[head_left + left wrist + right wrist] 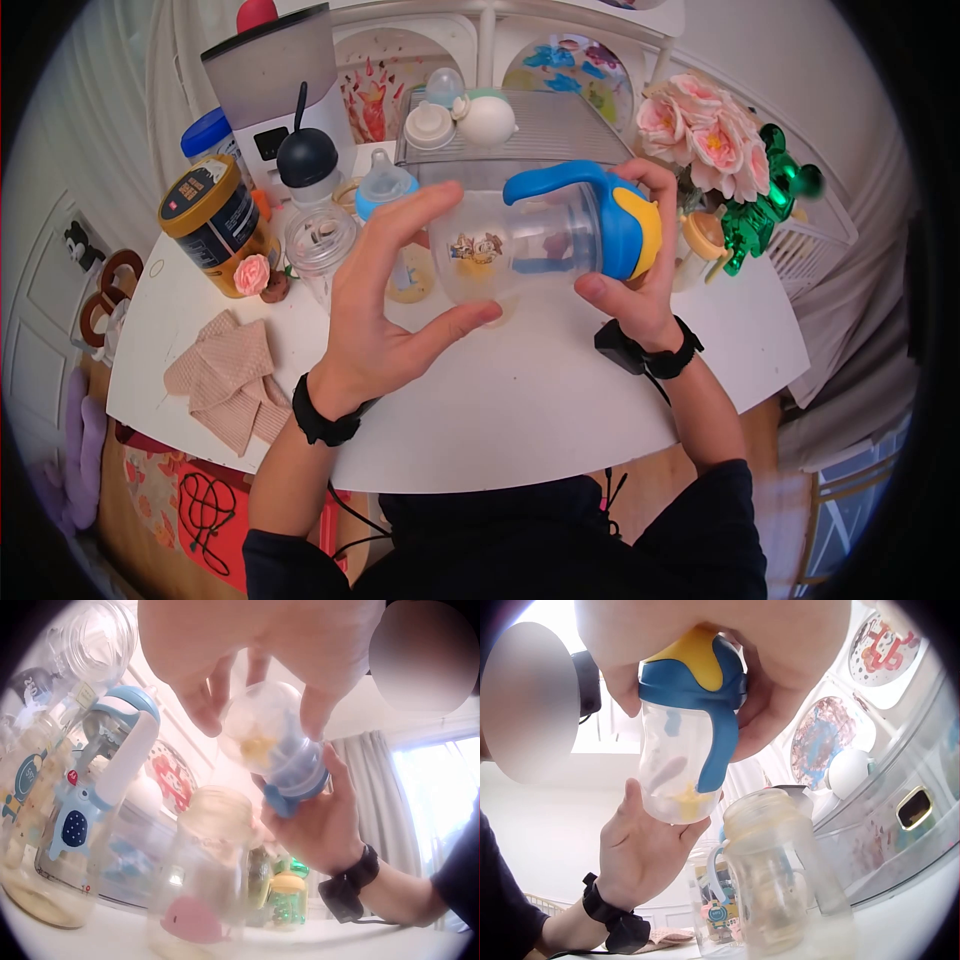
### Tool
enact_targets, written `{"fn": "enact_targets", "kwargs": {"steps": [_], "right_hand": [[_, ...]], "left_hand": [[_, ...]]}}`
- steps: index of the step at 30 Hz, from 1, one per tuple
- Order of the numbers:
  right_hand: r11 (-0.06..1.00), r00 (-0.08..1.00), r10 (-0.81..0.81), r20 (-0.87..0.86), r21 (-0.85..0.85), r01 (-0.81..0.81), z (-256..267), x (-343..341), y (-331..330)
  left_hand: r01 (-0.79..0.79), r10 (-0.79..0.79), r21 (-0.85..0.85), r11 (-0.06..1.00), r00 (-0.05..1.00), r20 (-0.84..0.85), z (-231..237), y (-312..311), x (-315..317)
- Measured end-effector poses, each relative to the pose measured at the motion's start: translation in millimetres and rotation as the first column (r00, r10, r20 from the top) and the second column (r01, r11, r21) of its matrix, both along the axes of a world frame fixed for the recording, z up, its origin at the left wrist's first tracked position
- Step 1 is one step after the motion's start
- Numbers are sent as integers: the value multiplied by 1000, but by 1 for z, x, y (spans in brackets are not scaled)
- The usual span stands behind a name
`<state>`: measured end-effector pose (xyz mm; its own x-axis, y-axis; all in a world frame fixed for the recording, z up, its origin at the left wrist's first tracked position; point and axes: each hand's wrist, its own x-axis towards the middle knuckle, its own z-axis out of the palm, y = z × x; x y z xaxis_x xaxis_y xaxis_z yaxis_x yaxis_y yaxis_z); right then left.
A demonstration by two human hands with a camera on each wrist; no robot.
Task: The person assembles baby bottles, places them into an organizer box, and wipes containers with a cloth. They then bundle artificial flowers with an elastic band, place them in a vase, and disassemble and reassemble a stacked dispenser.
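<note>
A clear sippy cup (pixel 480 245) with a blue and yellow lid and blue handles lies sideways in the air over the table. My right hand (pixel 645 265) grips it by the lid (pixel 625 235), thumb on the near side. Around the base end curls my left hand (pixel 385 300), thumb along the lower edge and fingers along the upper. A small printed character shows on the cup wall, and in the left wrist view a yellow shape (pixel 257 747) shows through the base. Below the hands, an uncapped bottle with a pink whale print (pixel 196 919) stands on the table.
Left of the hands stand a blue-collared bottle (pixel 385 185), a clear jar (pixel 320 245), a brown tub (pixel 220 220) and a folded cloth (pixel 230 370). Behind is a grey drying box (pixel 560 125) with bottle tops on it. Pink flowers (pixel 705 135) and an orange-capped bottle (pixel 703 240) stand right.
</note>
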<state>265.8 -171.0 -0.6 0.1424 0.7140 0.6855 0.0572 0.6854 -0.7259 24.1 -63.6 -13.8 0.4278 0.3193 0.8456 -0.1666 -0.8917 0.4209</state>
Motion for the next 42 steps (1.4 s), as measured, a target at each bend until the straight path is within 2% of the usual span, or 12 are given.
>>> {"fn": "enact_targets", "kwargs": {"steps": [8, 10, 16, 20, 22, 25, 28, 31, 33, 34, 36, 42], "right_hand": [[998, 995, -48, 84, 47, 45, -2, 6, 0], [994, 999, 30, -33, -108, -34, 3, 2, -5], [1000, 997, 17, 74, 15, -18, -4, -1, -2], [999, 995, 23, 99, -39, -19, -6, 4, -2], [992, 956, 62, 286, 91, -92, -9, 8, 8], [985, 937, 82, 340, 113, -128, -12, 12, 11], [998, 981, 55, 184, 18, -59, -8, 3, 3], [999, 996, 25, 88, -23, -23, -13, 10, 2], [999, 999, 15, 46, -33, -14, -8, 6, 2], [999, 1000, 5, 4, -46, -5, -6, 5, 2], [998, 1000, -9, -3, -55, 9, -6, 7, 4], [993, 1000, 3, -8, -119, -4, -11, 9, 7]], "left_hand": [[-9, 7, 85, 996, 1000, 21, 5, 1, 0], [-7, 6, 83, 997, 1000, 9, 6, -1, -2], [-7, 5, -147, 989, 1000, -16, 0, 0, -7], [94, -88, -421, 902, 996, 32, 5, -11, -6], [90, -101, -517, 851, 995, 6, 6, -12, -7], [47, -92, -587, 808, 995, -48, 2, -7, -11], [72, -127, -595, 801, 991, -51, 1, -6, -10], [185, -179, -579, 794, 981, 68, 10, -14, -3], [161, -160, -400, 902, 986, 37, 13, -16, -3], [163, -162, -400, 902, 986, 37, 13, -13, -2], [-14, 13, 45, 999, 1000, 11, 12, -7, -1], [-104, 124, 301, 948, 991, -49, 6, 0, -3]]}}
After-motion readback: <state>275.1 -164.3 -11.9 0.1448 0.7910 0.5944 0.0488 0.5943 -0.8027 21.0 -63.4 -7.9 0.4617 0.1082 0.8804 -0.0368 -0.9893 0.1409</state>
